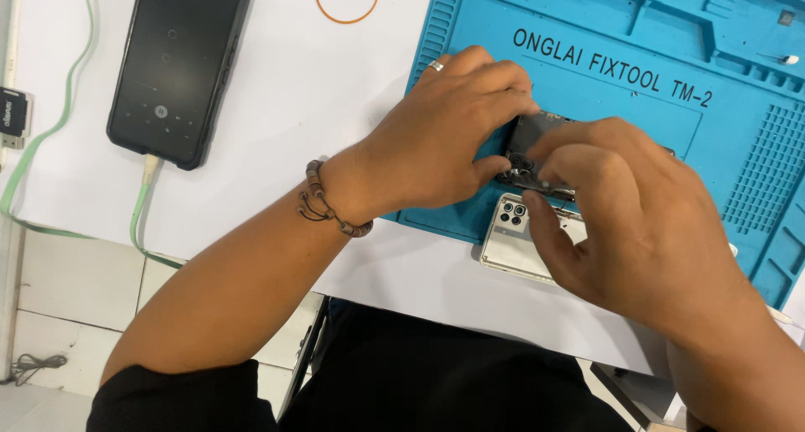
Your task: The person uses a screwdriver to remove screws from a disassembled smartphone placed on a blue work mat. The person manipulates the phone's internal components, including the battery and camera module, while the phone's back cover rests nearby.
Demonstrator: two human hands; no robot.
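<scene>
Dark opened phone (537, 138), internals exposed, gripped by left hand (444, 138) and right hand (637, 222).

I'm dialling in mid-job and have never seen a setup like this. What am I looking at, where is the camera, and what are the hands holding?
There is no machine here: a person works with two bare hands. The one picture comes from a camera on their head, looking down. The left hand, with a ring and a bead bracelet, and the right hand both pinch an opened phone on a blue mat. A white back cover lies at the mat's near edge. On the white table are a black phone on a green cable and an orange band.
</scene>
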